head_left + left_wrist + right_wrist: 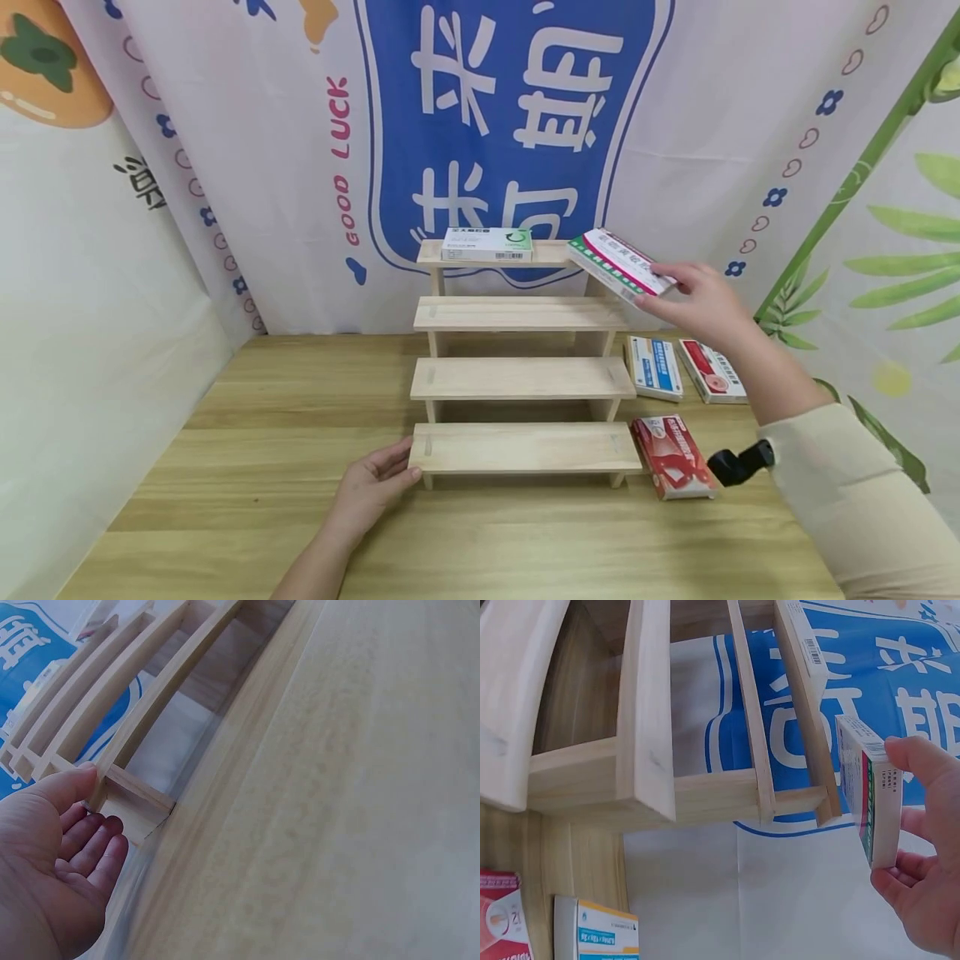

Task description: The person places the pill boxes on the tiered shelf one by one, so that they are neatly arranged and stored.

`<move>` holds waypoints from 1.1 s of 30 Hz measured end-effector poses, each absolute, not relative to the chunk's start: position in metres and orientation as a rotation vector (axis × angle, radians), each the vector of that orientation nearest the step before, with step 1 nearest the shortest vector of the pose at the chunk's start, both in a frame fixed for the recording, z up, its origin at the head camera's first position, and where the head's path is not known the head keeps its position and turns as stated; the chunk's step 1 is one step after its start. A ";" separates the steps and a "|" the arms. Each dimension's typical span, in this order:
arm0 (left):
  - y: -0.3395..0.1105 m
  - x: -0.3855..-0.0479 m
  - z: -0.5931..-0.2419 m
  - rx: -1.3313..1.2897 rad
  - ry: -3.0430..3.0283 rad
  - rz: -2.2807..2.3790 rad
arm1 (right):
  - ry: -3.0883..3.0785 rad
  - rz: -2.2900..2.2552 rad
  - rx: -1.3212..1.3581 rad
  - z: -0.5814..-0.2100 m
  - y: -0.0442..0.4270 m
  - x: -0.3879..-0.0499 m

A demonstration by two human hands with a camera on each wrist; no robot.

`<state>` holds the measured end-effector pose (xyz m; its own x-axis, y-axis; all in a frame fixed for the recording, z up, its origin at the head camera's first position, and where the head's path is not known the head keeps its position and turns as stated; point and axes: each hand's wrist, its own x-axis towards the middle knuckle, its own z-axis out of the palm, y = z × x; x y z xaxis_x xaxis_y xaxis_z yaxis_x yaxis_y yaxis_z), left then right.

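My right hand (701, 304) holds a white medicine box (618, 262) with green and magenta bands by its right end, beside the right end of the top step. In the right wrist view, the thumb and fingers pinch the medicine box (870, 791) from opposite sides. A four-step wooden display rack (525, 448) stands on the table. At its lowest step, my left hand (367, 492) grips the left end, thumb at the step's edge and fingers curled by the side support. A white-and-green medicine box (486, 244) lies on the top step.
Right of the rack, a red box (675, 458) lies near the lowest step. Behind it are a blue-and-white box (654, 368) and a red-and-white box (712, 372). A printed curtain (300, 167) hangs close behind the rack. The wooden table (247, 458) extends left and forward.
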<state>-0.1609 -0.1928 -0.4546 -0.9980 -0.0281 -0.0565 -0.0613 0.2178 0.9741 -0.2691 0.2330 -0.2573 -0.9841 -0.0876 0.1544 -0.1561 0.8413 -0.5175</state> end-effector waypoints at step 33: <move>-0.192 -0.160 -0.453 -0.072 2.426 1.972 | -2.777 1.188 0.109 -0.260 0.202 -0.330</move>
